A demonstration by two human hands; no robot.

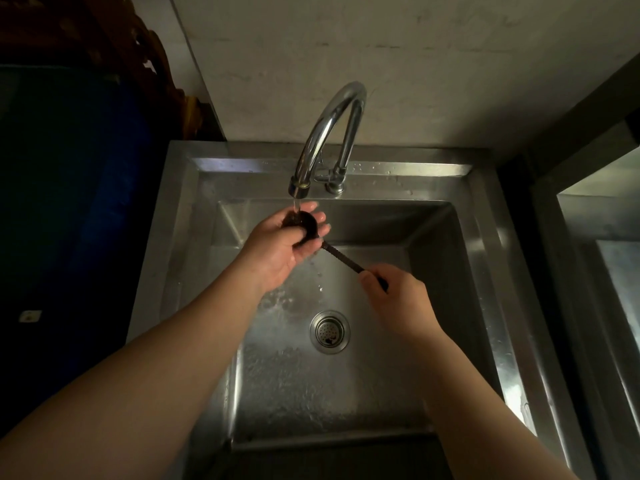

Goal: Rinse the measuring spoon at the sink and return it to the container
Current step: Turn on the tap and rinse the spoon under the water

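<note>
A dark measuring spoon with a ribbed handle is held over the steel sink. Its round bowl sits under the running stream from the curved chrome faucet. My left hand cups the bowl from below, with the thumb resting across it. The end of the handle is pinched in my right hand, lower and to the right. No container is in view.
The drain strainer lies in the wet basin floor below my hands. A blue object fills the dark area left of the sink. A second steel surface stands at the right. A pale wall rises behind the faucet.
</note>
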